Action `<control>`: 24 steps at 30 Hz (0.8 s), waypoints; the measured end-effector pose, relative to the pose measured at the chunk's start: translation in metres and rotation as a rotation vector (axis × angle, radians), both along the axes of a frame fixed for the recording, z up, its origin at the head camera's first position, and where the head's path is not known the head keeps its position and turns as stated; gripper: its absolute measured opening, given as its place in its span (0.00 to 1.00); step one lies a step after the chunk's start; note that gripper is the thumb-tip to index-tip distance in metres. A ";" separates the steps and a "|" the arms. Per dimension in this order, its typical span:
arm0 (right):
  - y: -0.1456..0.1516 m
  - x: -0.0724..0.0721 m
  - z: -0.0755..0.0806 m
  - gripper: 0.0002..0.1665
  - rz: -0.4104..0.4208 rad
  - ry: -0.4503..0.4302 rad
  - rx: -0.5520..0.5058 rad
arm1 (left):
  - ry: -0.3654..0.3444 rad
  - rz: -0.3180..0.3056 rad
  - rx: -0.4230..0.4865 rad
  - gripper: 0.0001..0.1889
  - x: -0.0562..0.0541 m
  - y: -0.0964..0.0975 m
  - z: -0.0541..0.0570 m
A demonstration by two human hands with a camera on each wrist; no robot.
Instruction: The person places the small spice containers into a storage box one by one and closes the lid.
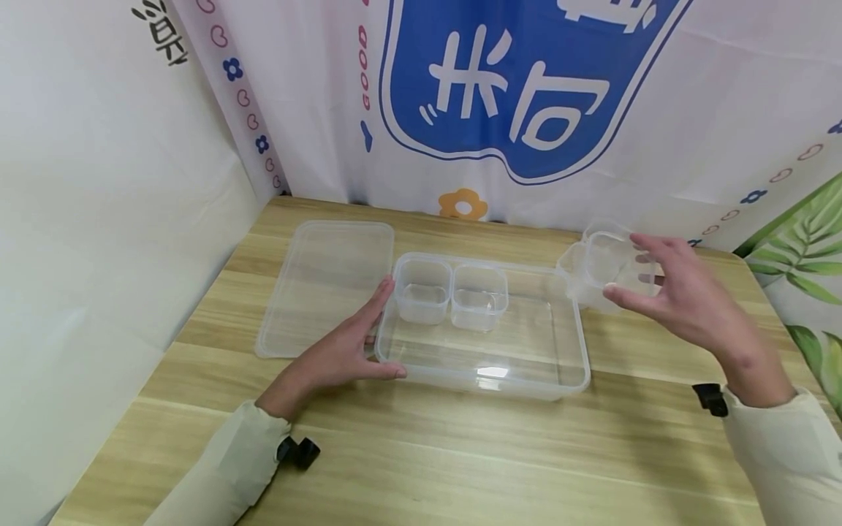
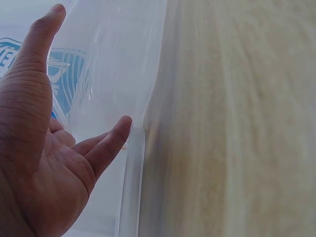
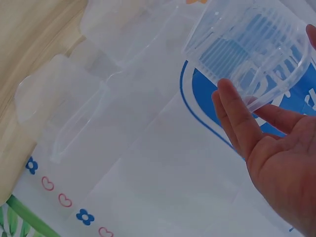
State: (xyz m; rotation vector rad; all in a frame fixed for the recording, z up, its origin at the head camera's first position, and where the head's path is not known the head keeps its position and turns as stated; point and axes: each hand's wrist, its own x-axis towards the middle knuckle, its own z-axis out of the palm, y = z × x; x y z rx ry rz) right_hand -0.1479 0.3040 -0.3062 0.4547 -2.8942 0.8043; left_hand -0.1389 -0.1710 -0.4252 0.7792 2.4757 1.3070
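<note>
A large clear rectangular plastic container (image 1: 526, 376) sits on the table. My left hand (image 1: 335, 358) spans its left end, fingers and thumb extended along the rim; in the left wrist view the fingers (image 2: 106, 148) lie along the container's wall. Two small clear boxes, a left one (image 1: 423, 310) and a right one (image 1: 479, 318), stand side by side in its far left part. Beyond its right end, my right hand (image 1: 687, 292) grips another small clear box (image 3: 247, 47) between thumb and fingers, raised and tilted.
A flat translucent lid (image 1: 329, 285) lies on the table left of the container. More small clear boxes (image 3: 61, 101) stand at the back right, partly behind the held one. A printed cloth (image 1: 316, 95) hangs along the table's far edge.
</note>
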 end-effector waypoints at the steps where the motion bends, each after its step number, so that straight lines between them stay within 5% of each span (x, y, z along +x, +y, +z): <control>1: -0.003 0.000 0.001 0.54 0.009 0.000 -0.006 | -0.001 0.001 -0.001 0.71 0.000 0.000 0.000; 24: -0.051 -0.011 -0.014 0.51 0.162 -0.003 0.004 | 0.001 0.010 -0.015 0.71 0.001 0.000 0.000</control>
